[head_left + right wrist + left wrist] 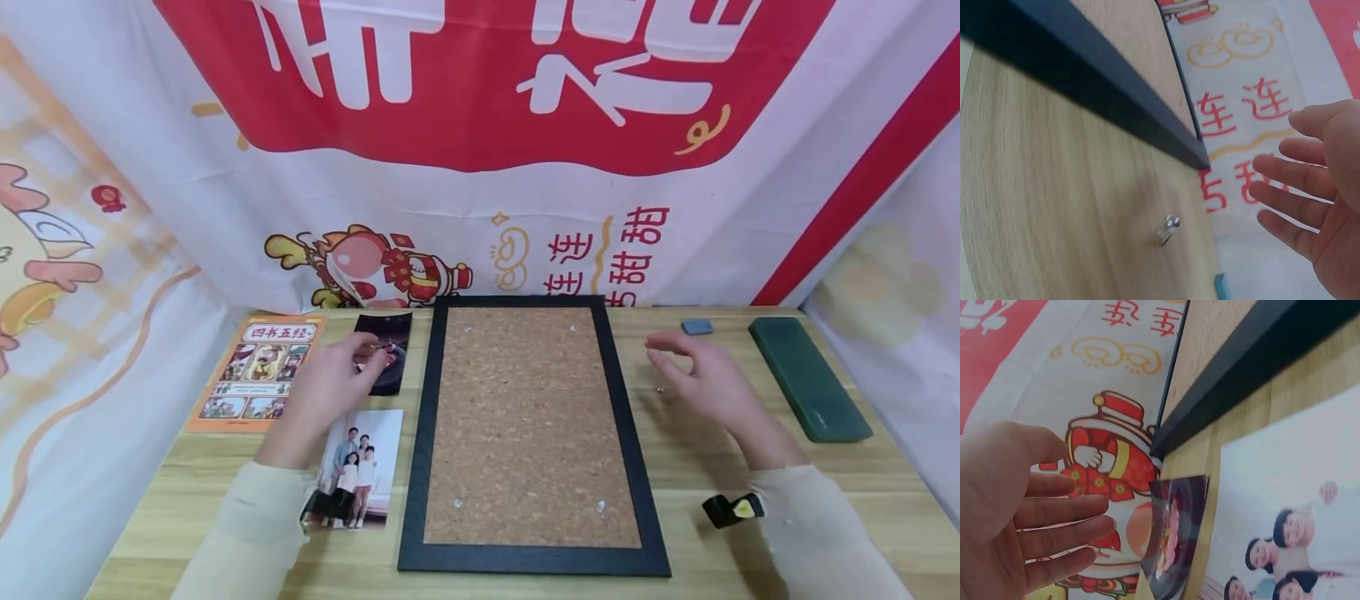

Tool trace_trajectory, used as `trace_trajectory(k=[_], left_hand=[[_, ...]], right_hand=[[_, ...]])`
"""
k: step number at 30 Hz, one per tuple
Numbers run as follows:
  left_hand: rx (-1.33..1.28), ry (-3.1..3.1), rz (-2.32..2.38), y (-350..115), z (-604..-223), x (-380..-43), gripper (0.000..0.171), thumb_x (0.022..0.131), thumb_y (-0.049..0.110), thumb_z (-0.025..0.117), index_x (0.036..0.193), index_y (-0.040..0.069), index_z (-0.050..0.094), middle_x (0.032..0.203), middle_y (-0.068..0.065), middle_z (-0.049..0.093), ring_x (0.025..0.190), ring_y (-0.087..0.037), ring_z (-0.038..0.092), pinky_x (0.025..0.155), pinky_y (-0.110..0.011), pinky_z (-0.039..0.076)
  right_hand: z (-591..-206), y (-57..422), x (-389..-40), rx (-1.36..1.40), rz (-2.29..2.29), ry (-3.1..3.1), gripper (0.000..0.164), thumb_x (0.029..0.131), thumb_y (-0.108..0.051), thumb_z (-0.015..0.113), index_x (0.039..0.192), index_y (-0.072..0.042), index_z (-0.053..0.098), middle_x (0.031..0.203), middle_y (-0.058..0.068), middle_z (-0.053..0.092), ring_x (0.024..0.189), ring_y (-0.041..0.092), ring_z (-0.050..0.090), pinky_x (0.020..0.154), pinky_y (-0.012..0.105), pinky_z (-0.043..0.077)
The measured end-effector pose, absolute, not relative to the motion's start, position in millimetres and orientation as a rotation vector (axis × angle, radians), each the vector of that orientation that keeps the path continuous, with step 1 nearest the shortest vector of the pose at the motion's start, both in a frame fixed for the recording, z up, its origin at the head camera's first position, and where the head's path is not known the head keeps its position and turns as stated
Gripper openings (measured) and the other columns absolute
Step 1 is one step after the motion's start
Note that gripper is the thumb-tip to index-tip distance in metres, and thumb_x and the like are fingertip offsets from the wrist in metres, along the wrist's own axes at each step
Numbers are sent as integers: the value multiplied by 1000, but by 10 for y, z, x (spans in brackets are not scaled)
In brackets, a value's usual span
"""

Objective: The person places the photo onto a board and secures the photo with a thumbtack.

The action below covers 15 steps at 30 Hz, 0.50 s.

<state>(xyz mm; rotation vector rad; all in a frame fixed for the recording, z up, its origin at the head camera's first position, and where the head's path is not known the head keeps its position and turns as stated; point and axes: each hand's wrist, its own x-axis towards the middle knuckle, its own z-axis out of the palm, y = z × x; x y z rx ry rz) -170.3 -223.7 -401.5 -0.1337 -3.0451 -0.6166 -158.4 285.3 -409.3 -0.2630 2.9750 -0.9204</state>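
Observation:
A cork board [532, 425] in a black frame [532, 558] lies flat between the hands, with small clear spots near its corners. My left hand [326, 379] hovers over the left side, its fingers loosely extended and holding nothing. It partly covers a dark photo [395, 332] showing pink food on a plate. Nearer me lies a family photo [384, 467], overlapped by the left wrist in the head view. On the right, my bare right hand [712, 383] hangs with relaxed, spread fingers. Beside it on the table is a small clear push pin [1169, 226].
An orange-bordered booklet [258, 375] lies at the far left. At the back right sits a small blue block [697, 327], and farther right a long green case [810, 379]. A printed cloth [450, 200] hangs along the table's back edge.

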Motion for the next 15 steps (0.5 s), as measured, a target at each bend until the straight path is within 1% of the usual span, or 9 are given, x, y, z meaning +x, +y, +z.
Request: trace_trajectory(k=[2,4,6,8,9,13,15], left_hand=[[-99,-3058,-666,-2279,-4033,-1731,50,110,41,56,145,6,63,130,-18,76,116,-39,73,97,-58,58],[-63,-3069,-747,-2321,-4046,-1762,50,110,40,57,146,6,62,128,-17,76,114,-36,73,96,-56,59],[-19,-3084,-818,-2362,-4059,-1793,52,109,40,59,147,5,60,127,-18,74,112,-36,72,95,-54,58],[8,-3103,-841,-2403,-4089,-1826,53,109,39,60,148,3,59,124,-19,73,108,-35,71,91,-52,58],[20,-3116,-836,-2418,-4102,-1842,55,108,39,61,148,2,58,123,-20,72,107,-34,70,89,-51,58],[61,-3179,-786,-2487,-4165,-1924,60,107,40,63,150,-1,54,119,-21,70,98,-32,68,81,-46,57],[92,-3204,-794,-2521,-4186,-1967,64,107,42,63,151,-2,51,120,-23,69,98,-33,67,80,-46,56]], right_hand=[[-4133,2894,-1604,-250,-949,2978,47,113,-37,57,143,-2,65,138,24,70,126,43,65,104,64,54],[-4173,2932,-1623,-239,-960,2989,41,112,-32,59,139,-1,68,129,22,73,114,38,68,95,53,59],[-4212,2965,-1637,-216,-957,2987,38,112,-31,61,134,-2,70,122,20,74,106,32,66,88,43,58],[-4263,3006,-1646,-206,-954,2984,34,111,-29,62,128,-3,72,116,18,74,100,28,65,83,36,54],[-4288,3027,-1653,-198,-948,2980,32,111,-29,63,126,-3,73,113,17,74,98,27,64,81,34,53],[-4383,3099,-1687,-168,-941,2941,28,109,-28,65,122,-4,74,111,16,74,95,26,62,79,33,52],[-4423,3123,-1711,-149,-934,2912,28,109,-28,66,122,-4,73,111,15,74,96,25,62,78,32,52]])
